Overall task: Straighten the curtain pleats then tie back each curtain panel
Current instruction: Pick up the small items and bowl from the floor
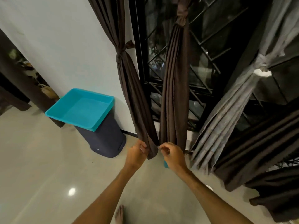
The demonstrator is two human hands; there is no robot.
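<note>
Two dark brown curtain panels hang side by side before a black window grille. The left brown panel [129,88] is cinched by a brown tie [121,51]; the middle brown panel [175,94] is gathered by a tie [182,20] higher up. My left hand [137,153] pinches the bottom hem of the left panel. My right hand [172,154] is closed at the bottom edge of the middle panel, fingers on its hem. A grey curtain [229,110] to the right is held by a white tie [262,72].
A turquoise tray [80,109] rests on a dark bin [105,139] against the white wall at left. More brown curtain fabric [262,146] drapes at the right. A small blue object [165,164] sits under my right hand. My bare foot [119,214] stands on the glossy floor.
</note>
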